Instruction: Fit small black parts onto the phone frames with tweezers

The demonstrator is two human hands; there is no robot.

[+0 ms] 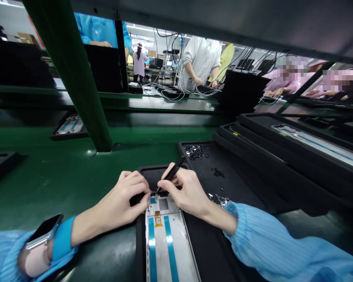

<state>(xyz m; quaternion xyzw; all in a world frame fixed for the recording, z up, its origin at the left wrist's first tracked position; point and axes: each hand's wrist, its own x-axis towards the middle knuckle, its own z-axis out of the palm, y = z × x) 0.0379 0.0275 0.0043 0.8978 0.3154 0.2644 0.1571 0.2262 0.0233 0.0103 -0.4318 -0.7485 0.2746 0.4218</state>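
Observation:
My right hand pinches black tweezers, their tips down at the top end of a silver phone frame. That frame lies on a black tray and carries several blue tape strips and a small orange flex part. My left hand grips the frame's top left corner, its fingertips meeting a small dark part that is partly hidden by both hands. Loose black small parts lie in a heap on a black tray beyond my right hand. A smartwatch sits on my left wrist.
Stacked black trays holding more phone frames fill the right side. Another tray sits on the green bench at left, beside a green post. Beyond the bench, co-workers handle cables at other stations.

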